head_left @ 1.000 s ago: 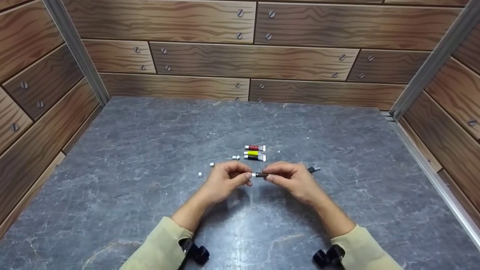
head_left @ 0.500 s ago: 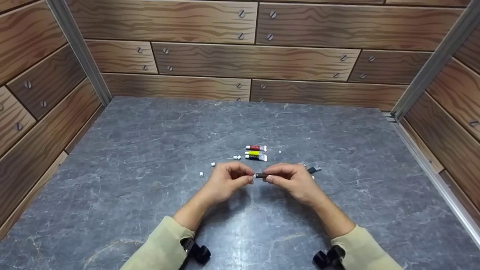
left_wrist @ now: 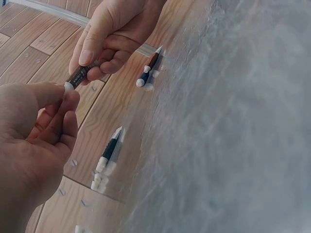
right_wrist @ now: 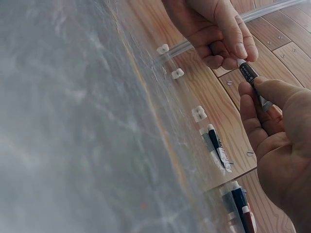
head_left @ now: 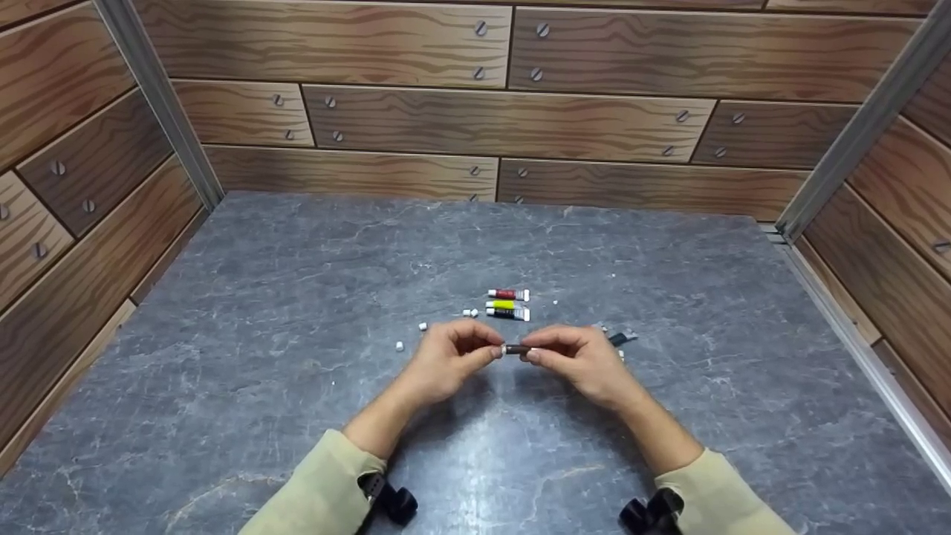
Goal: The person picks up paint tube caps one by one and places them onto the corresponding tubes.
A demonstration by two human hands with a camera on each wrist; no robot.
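Note:
A small dark brown paint tube [head_left: 515, 349] is held level between both hands, just above the table. My left hand [head_left: 446, 365] pinches its white cap [left_wrist: 68, 87] between thumb and fingertips. The tube's body [right_wrist: 249, 75] is gripped by my right hand [head_left: 587, 365], whose fingers hide the tail end in the head view. Beyond the hands lie a red tube [head_left: 508, 295], a yellow tube [head_left: 504, 305] and a black tube [head_left: 508, 314], side by side with white caps to the left.
Loose white caps lie left of the tubes: a pair [head_left: 470, 313], one cap [head_left: 423, 327] and another cap [head_left: 400, 346]. A dark tube [head_left: 618, 339] lies right of my right hand, partly hidden by it. Wood-patterned walls [head_left: 416, 119] enclose the grey marbled table [head_left: 334, 260].
Less of the white cap shows now between my left fingertips and the tube's body. The hands hold nearly the same place, and the head view has shifted slightly.

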